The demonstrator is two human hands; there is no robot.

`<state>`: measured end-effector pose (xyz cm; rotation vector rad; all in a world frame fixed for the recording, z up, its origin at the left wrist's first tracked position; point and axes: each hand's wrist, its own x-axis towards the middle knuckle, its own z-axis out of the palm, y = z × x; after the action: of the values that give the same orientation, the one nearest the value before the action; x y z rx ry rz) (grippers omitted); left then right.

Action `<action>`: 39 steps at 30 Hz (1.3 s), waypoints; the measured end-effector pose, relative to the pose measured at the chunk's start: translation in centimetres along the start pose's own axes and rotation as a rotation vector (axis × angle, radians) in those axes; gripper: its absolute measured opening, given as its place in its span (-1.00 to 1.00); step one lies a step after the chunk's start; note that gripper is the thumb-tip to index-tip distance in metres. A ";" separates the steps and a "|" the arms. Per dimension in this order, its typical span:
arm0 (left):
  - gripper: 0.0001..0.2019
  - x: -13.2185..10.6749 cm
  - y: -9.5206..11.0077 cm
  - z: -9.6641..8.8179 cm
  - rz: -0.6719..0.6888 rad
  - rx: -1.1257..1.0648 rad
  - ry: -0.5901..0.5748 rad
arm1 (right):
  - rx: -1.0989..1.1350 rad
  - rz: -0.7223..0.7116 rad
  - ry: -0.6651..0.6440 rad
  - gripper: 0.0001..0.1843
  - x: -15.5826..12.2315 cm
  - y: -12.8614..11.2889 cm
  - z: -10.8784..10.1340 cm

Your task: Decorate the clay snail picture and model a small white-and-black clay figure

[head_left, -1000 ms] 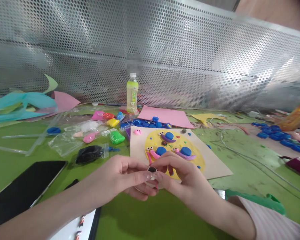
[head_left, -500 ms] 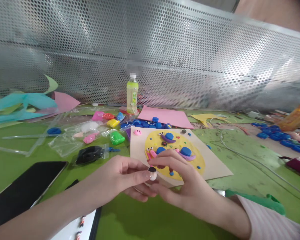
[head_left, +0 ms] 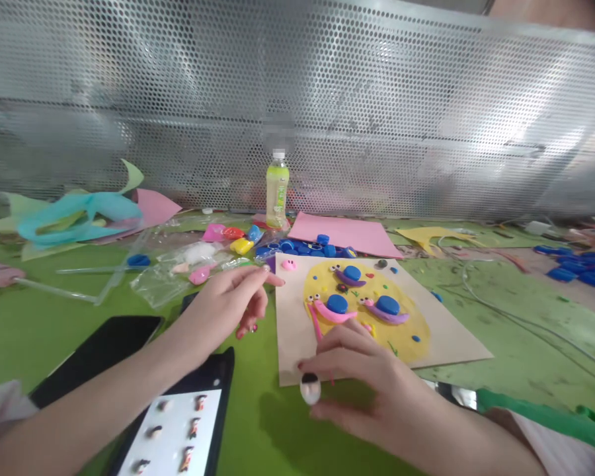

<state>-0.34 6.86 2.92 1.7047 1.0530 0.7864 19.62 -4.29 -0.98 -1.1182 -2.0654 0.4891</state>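
Observation:
My right hand (head_left: 361, 383) pinches a small white clay ball with a black top (head_left: 310, 389) just above the green table, at the near edge of a beige card (head_left: 456, 330). On the card lies a yellow clay disc (head_left: 406, 330) with three snails that have blue caps for shells. My left hand (head_left: 228, 304) hovers open to the left of the card, fingers stretched toward several clay packets (head_left: 240, 246), holding nothing.
A tablet (head_left: 178, 430) showing small figures and a dark phone (head_left: 104, 344) lie at the near left. A drink bottle (head_left: 276, 188), pink paper (head_left: 342, 233), blue bottle caps (head_left: 580, 271), plastic bags and paper scraps stand further back before a perforated metal wall.
My left hand let go of the small ball and moved left and away toward the clay packets. My right hand now holds the ball alone, lower and nearer. The view shifted left.

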 end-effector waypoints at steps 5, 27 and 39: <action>-0.65 1.4 0.6 -3.7 0.227 0.500 0.209 | -0.055 -0.030 -0.027 -0.75 0.2 -0.1 1.1; -0.51 3.2 -2.6 -8.8 0.383 1.046 -0.195 | -0.077 0.000 0.062 -0.76 0.3 0.0 0.8; -0.62 0.1 -0.6 -4.9 0.449 0.975 -0.235 | -0.065 -0.140 0.279 -0.77 0.5 0.2 1.0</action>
<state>-4.64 8.96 4.04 2.8498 0.9507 0.2970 18.82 -3.81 -1.52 -1.0083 -1.9077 0.1862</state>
